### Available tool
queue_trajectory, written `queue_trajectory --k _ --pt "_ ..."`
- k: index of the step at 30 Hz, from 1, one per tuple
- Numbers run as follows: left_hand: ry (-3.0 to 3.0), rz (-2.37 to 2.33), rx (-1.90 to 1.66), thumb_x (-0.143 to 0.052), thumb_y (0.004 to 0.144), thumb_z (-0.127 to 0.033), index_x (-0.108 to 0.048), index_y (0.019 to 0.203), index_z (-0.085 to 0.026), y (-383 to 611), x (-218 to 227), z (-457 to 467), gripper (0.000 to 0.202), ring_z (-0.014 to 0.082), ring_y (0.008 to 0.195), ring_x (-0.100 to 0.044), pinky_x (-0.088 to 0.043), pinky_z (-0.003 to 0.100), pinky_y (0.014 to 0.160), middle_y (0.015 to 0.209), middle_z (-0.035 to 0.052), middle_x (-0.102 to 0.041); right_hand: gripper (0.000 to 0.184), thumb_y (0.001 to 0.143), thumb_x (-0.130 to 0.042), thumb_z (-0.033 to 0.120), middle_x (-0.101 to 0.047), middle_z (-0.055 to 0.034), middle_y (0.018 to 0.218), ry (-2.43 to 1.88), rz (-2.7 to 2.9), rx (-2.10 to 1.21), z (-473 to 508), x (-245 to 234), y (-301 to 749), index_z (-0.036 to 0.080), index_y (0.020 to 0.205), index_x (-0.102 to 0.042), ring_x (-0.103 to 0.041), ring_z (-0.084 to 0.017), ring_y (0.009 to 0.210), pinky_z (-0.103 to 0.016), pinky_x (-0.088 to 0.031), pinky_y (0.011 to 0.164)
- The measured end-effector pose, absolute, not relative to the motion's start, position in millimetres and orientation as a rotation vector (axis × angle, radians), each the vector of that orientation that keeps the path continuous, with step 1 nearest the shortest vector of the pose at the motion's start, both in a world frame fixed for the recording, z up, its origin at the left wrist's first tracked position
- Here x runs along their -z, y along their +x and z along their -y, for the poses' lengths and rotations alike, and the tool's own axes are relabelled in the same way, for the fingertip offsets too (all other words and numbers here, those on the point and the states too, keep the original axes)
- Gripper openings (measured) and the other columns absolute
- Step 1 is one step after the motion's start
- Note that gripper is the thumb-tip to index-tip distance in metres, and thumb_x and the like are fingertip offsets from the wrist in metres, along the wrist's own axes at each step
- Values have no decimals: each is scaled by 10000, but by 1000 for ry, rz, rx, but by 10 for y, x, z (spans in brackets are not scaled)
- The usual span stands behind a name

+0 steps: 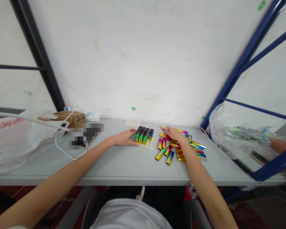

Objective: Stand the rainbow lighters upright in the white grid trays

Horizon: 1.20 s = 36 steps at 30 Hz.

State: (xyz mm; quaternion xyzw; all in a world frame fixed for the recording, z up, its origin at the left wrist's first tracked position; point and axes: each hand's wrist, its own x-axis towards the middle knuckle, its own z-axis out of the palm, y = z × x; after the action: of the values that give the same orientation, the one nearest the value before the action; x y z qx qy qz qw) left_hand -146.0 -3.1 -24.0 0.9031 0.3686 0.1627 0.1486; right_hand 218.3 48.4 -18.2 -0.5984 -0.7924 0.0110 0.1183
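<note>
Left grip [124,139] stands open in a C, its thumb and fingers spread around the left side of a block of upright metallic tubes [141,138]; firm contact is hard to confirm. These stand in a white holed tray [151,144], long axes vertical, black ends up. Three green-to-yellow ones show in the near row, and one bluer tube [151,135] stands at the right; those behind overlap too much to count. Right grip [174,133] is over the loose tubes [181,155] on the surface [128,165]; whether its fingers close on one cannot be told. Its forearm hides part of that pile. Nearest the person lie five separate tubes: two point straight away, three slant with far ends rightward. A second white tray [133,122] sits by the wall. Another person's hand [280,145] is cut off at right.
</note>
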Motion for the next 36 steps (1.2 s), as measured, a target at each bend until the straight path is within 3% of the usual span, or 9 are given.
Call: queue_trajectory --k 5,14,19,26,32,36 --pt "2561 -1093 -427 -657 824 -723 -479 1470 -169 -1448 212 53 869 316 1390 -470 -337 380 1194 1510 149 -475 256 951 -622 306 -763 -126 1137 -1677 2350 -102 -501 167 2123 165 1134 -733 -716 -255 1039 -314 -502 921" --pt "2542 -1095 -430 -660 809 -733 -479 1473 -166 -1441 196 63 892 329 1400 -456 -329 387 1197 1525 149 -466 397 832 -637 77 -748 -82 1011 -1465 2132 -133 -537 236 2050 158 1221 -630 -706 -193 925 -353 -524 935" --pt "2559 -1059 -471 -657 812 -737 -487 1466 -185 -1451 216 48 872 318 1383 -472 -333 387 1193 1499 141 -492 347 852 -593 174 -700 -49 998 -1153 1947 -317 -557 192 2041 195 1198 -613 -714 -177 857 -376 -571 871" --pt "2581 -1072 -443 -644 829 -734 -473 1473 -184 -1454 219 54 864 301 1389 -467 -330 361 1191 1506 136 -481 477 773 -746 451 -661 -73 1191 -896 1555 -749 -485 113 1958 239 1181 -621 -689 -205 990 -422 -570 934" --pt "2570 -1075 -444 -654 824 -728 -486 1465 -172 -1456 212 55 865 321 1376 -479 -341 384 1187 1502 144 -485 487 759 -773 492 -622 -31 1255 -767 1440 -1027 -413 58 1870 314 1183 -612 -647 -192 1013 -443 -610 871" --pt "2567 -1075 -437 -648 829 -729 -487 1460 -174 -1452 208 58 856 317 1378 -476 -345 383 1185 1505 145 -479 471 735 -797 496 -651 -38 1237 -773 1424 -1067 -362 22 1794 292 1131 -644 -656 -201 1020 -414 -610 864"
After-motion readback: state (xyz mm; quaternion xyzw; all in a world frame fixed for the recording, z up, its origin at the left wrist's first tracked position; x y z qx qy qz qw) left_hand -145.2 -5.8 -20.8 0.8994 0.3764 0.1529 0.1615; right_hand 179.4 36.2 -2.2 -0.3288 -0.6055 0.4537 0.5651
